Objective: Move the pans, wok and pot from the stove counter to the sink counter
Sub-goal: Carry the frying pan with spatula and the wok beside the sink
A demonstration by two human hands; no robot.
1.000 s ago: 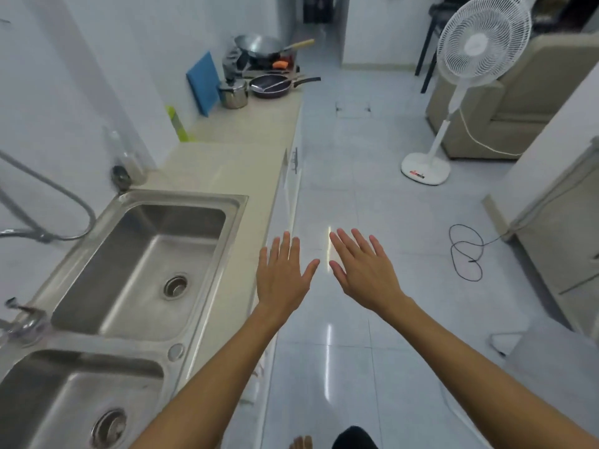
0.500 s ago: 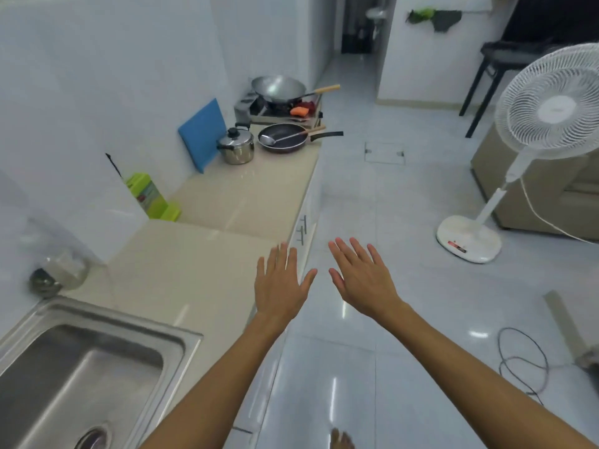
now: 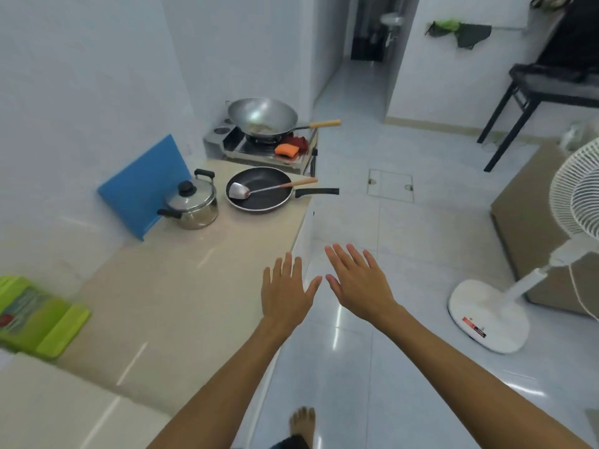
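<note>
A steel wok with a wooden handle sits on the gas stove at the far end of the counter. In front of it lies a black frying pan with a metal spatula inside, its handle pointing right. Left of the pan stands a lidded steel pot. My left hand and my right hand are stretched out flat, palms down, fingers apart, holding nothing, well short of the cookware. The left hand hovers over the counter's right edge, the right one over the floor.
A blue cutting board leans on the wall behind the pot. A green container sits at the left on the beige counter. A white standing fan and a sofa are on the right, a dark table at the back.
The view has advanced along the counter toward the stove; the sink has dropped out of sight and the cookware looks nearer. Both hands stay spread and empty.
</note>
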